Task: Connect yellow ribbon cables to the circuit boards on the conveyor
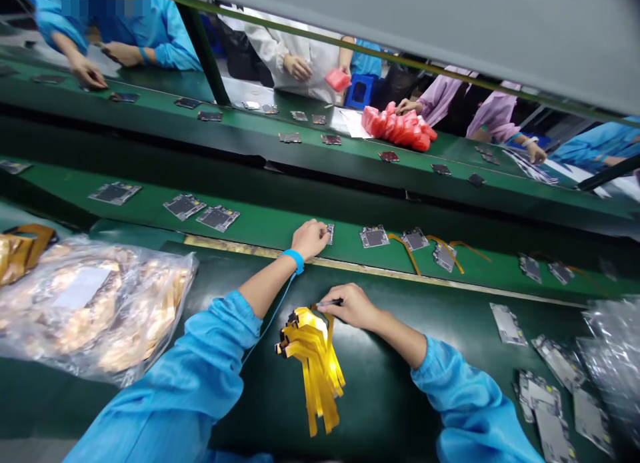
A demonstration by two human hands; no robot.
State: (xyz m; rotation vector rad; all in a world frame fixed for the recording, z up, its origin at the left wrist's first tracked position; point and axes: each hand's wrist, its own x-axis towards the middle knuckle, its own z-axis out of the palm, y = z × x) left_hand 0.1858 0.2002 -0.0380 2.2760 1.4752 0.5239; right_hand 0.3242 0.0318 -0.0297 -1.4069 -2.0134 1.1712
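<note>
My left hand [311,239] reaches over the green belt with its fingers closed on a small circuit board [331,234], which they partly cover. A blue wrist strap with a thin cord is round that wrist. Lower down, my right hand [354,305] pinches slim dark tweezers [331,303]. Their tip points left, at the top of a pile of yellow flex cables [315,363] with black connector ends. One cable strip hangs just below the tip. On the belt to the right, a circuit board [374,236] has a flex cable [407,249] beside it.
A clear plastic bag of flex cables [100,303] lies left. Loose boards [555,363] and clear plastic wrap [615,343] are at the right. More boards [115,193] lie along the belt. Across it, co-workers handle boards and pink packets [400,126]. A shelf [450,23] overhangs the top.
</note>
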